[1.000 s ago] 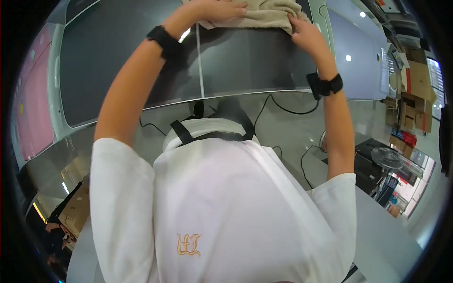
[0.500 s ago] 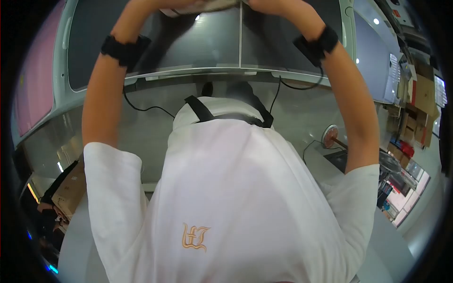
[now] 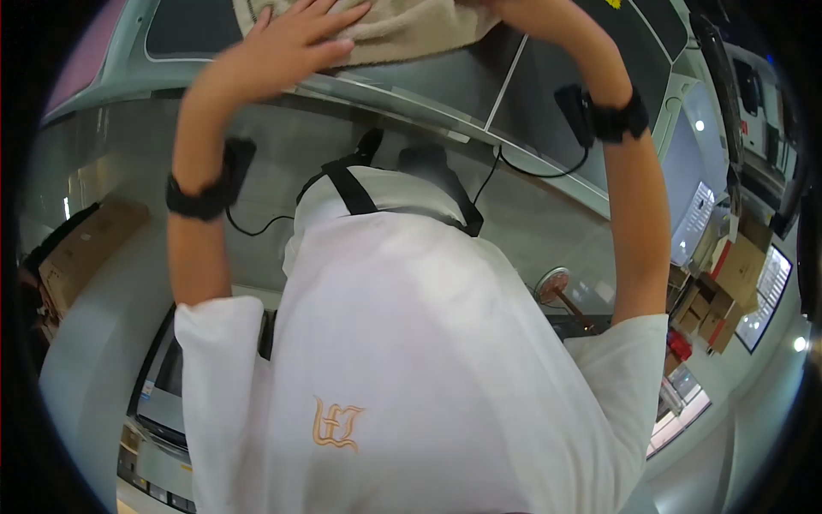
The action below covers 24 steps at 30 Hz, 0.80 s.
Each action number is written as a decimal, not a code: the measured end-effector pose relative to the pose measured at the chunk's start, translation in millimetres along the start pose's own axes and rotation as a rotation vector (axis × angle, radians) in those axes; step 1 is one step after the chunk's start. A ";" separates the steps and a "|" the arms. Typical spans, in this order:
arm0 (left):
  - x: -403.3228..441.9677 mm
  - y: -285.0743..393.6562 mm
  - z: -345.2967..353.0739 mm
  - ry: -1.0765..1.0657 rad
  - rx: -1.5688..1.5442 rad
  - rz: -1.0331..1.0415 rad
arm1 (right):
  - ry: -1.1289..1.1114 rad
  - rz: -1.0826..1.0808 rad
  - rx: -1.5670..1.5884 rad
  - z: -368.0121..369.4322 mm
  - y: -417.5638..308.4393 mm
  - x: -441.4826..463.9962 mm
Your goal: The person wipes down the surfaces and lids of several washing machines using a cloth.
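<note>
Resting with fingers apart, the left hand [image 3: 287, 44] is lying over the beige towel [image 3: 411, 32]; the right hand [image 3: 533, 15] is meeting its right edge, grip impossible to tell. Beneath, the dark counter [image 3: 552, 98] is supporting the towel.

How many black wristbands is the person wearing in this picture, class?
2: the left band around the left wrist, the right band around the right wrist. Both show clearly.

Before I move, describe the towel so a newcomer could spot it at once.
Find the smooth dark panel at the top of the view. Near its closer edge, the left hand lies spread on a rumpled towel, with the right hand by its other end. Its soft, beige cloth sets it apart from the panel.
</note>
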<state>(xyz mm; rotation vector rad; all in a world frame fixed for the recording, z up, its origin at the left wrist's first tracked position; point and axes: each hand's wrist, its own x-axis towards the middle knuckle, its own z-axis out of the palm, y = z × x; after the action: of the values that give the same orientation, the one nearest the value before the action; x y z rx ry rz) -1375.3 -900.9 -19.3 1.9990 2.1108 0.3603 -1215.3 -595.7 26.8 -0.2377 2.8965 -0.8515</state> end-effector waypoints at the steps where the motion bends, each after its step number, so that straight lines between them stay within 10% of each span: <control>1: 14.1 -17.3 -21.4 -0.067 0.129 0.266 | -0.001 0.045 0.103 -5.4 1.7 13.2; 2: 26.7 -36.4 -33.7 -0.136 0.269 0.529 | -0.036 0.171 0.081 -8.5 -0.6 22.3; 4: 35.2 -60.8 -20.5 -0.135 -0.344 0.058 | -0.098 0.425 0.043 -9.0 -2.9 35.3; 6: 55.6 -49.5 -22.3 -0.060 -0.568 -0.149 | 0.065 0.077 -0.047 10.1 9.7 27.8; 11: 16.5 -6.1 43.8 0.216 -0.055 -0.156 | -0.024 0.043 -0.174 51.9 -69.0 -43.0; 24: 48.8 36.9 6.3 -0.108 -0.398 -0.077 | 0.229 0.311 0.126 69.1 -82.7 -68.4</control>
<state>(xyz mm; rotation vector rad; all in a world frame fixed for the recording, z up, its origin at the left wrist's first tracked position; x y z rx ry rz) -1341.2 -850.2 -12.8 1.6668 1.8682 0.5908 -1127.9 -688.5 18.5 0.3352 2.9509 -1.0551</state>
